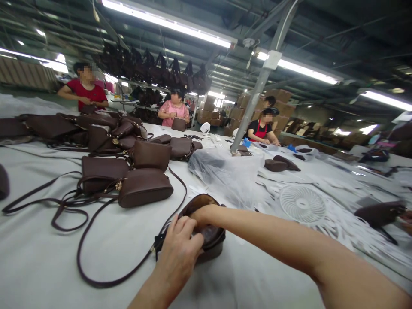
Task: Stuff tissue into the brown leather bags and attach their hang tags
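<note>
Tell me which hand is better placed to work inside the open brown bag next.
Probably the right hand: it reaches into the open brown bag, while the left hand is at its opening, better placed for steadying.

2 bare forearms converge: left hand curled, knuckles up; right hand (fingers hidden) dips beside it.

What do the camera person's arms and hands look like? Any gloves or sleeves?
The left forearm and right forearm are bare: no sleeves, watch or bracelet show. The left hand has no glove or visible ring. The right hand, partly hidden, looks gloveless too.
</note>
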Motion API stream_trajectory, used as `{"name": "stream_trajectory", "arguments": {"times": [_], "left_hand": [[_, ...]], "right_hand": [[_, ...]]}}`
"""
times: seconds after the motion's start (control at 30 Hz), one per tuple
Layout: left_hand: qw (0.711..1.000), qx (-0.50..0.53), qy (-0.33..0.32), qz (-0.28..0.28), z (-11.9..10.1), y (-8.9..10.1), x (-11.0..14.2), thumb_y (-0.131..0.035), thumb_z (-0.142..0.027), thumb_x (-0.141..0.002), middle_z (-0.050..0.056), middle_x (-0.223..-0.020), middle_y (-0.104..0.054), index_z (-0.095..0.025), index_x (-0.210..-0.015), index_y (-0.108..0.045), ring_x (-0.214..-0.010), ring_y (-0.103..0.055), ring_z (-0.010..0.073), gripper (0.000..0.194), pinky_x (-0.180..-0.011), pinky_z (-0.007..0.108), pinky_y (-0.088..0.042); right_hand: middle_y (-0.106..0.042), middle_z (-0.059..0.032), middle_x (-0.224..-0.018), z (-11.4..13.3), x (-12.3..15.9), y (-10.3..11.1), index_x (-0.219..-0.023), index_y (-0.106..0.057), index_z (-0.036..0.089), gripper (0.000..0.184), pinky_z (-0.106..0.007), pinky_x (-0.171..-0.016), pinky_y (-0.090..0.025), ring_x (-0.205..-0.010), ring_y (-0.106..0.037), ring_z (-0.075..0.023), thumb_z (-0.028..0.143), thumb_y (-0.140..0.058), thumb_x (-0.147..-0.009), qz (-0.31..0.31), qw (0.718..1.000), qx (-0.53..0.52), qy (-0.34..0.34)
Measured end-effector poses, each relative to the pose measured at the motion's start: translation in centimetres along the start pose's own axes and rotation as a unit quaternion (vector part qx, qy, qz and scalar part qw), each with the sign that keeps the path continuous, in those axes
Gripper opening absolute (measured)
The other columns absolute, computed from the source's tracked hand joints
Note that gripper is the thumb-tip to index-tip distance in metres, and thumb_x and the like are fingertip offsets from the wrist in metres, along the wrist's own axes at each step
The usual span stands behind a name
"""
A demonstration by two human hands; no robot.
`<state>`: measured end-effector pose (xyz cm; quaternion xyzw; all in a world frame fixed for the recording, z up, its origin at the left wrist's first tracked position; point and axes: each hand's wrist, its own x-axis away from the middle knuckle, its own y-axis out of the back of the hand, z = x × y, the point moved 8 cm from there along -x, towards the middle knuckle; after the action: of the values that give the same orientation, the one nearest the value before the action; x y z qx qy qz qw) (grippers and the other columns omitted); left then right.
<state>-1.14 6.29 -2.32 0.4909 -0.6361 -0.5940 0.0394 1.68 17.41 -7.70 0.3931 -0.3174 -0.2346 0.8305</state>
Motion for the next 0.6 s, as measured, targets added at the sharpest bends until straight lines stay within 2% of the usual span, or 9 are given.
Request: {"name": "stream_trajectory", "arguments": {"times": [0.07, 0.13, 0.2, 0.3, 0.37, 0.47, 0.53, 0.6], "left_hand": [[0.999, -0.020, 0.015, 0.045, 0.5, 0.4, -0.5, -0.066, -0.019, -0.078, 0.005, -0.097, -0.061, -0.022, -0.084, -0.060, -0.099, -0.052, 0.0259, 0.008, -0.107, 0.062, -0.029], [0.996, -0.040, 0.022, 0.076, 0.6, 1.0, -1.1, -0.068, -0.022, -0.077, 0.003, -0.089, -0.062, -0.022, -0.084, -0.060, -0.095, -0.054, 0.0258, 0.010, -0.109, 0.066, -0.020], [0.994, -0.046, 0.021, 0.096, 0.1, 1.8, -1.9, -0.070, -0.025, -0.076, 0.004, -0.091, -0.063, -0.021, -0.089, -0.060, -0.095, -0.055, 0.0265, 0.017, -0.111, 0.065, -0.017], [0.991, -0.023, 0.013, 0.128, -1.2, 2.3, -3.4, -0.072, -0.030, -0.074, 0.007, -0.101, -0.064, -0.019, -0.098, -0.059, -0.101, -0.056, 0.0286, 0.029, -0.108, 0.057, -0.028], [0.987, -0.007, 0.012, 0.163, -1.9, 2.0, -4.5, -0.069, -0.035, -0.077, 0.010, -0.103, -0.065, -0.018, -0.098, -0.060, -0.101, -0.057, 0.0304, 0.029, -0.099, 0.051, -0.039], [0.977, -0.026, 0.032, 0.210, -1.8, 0.7, -5.9, -0.057, -0.037, -0.086, 0.013, -0.100, -0.068, -0.016, -0.094, -0.062, -0.096, -0.061, 0.0325, 0.023, -0.085, 0.045, -0.045], [0.971, -0.041, 0.047, 0.230, -1.4, -0.1, -6.4, -0.048, -0.032, -0.090, 0.012, -0.098, -0.070, -0.017, -0.095, -0.063, -0.093, -0.064, 0.0310, 0.022, -0.079, 0.040, -0.045], [0.967, -0.044, 0.049, 0.246, -1.3, -0.9, -6.6, -0.043, -0.028, -0.092, 0.010, -0.096, -0.071, -0.019, -0.097, -0.064, -0.090, -0.066, 0.0290, 0.024, -0.075, 0.036, -0.045]], "right_hand": [[-0.058, 0.0058, -0.050, 0.8, 1.1, 1.5, -0.048, -0.062, 0.020, 0.018, -0.023, -0.061, -0.046, -0.056, -0.055, -0.0131, 0.008, -0.069, -0.059, 0.049, 0.999, 0.022, -0.003], [-0.068, 0.0031, -0.067, 2.0, 3.6, 4.0, -0.067, -0.071, 0.021, 0.014, -0.023, -0.065, -0.044, -0.066, -0.059, -0.0136, 0.010, -0.063, -0.069, 0.060, 0.997, 0.056, 0.011], [-0.072, 0.0009, -0.083, 2.8, 6.9, 7.1, -0.085, -0.074, 0.022, 0.023, -0.022, -0.069, -0.043, -0.076, -0.061, -0.0137, 0.014, -0.053, -0.080, 0.019, 0.995, 0.096, 0.015], [-0.073, -0.0024, -0.091, 2.5, 11.7, 9.4, -0.096, -0.073, 0.020, 0.025, -0.024, -0.074, -0.044, -0.083, -0.063, -0.0160, 0.016, -0.050, -0.085, -0.055, 0.990, 0.126, -0.012], [-0.072, -0.0059, -0.100, 1.2, 13.9, 9.5, -0.103, -0.071, 0.018, 0.029, -0.027, -0.081, -0.044, -0.092, -0.063, -0.0188, 0.012, -0.049, -0.085, -0.118, 0.984, 0.126, -0.035], [-0.068, -0.0099, -0.112, -1.3, 15.6, 8.5, -0.114, -0.065, 0.017, 0.033, -0.031, -0.088, -0.043, -0.103, -0.060, -0.0216, 0.010, -0.050, -0.085, -0.210, 0.969, 0.115, -0.062], [-0.068, -0.0094, -0.109, -2.6, 15.8, 7.4, -0.112, -0.065, 0.017, 0.030, -0.030, -0.086, -0.043, -0.101, -0.060, -0.0212, 0.011, -0.054, -0.084, -0.225, 0.967, 0.106, -0.058], [-0.069, -0.0075, -0.097, -3.2, 15.8, 6.9, -0.100, -0.067, 0.016, 0.019, -0.028, -0.079, -0.043, -0.091, -0.060, -0.0196, 0.015, -0.060, -0.083, -0.231, 0.966, 0.103, -0.047]]}}
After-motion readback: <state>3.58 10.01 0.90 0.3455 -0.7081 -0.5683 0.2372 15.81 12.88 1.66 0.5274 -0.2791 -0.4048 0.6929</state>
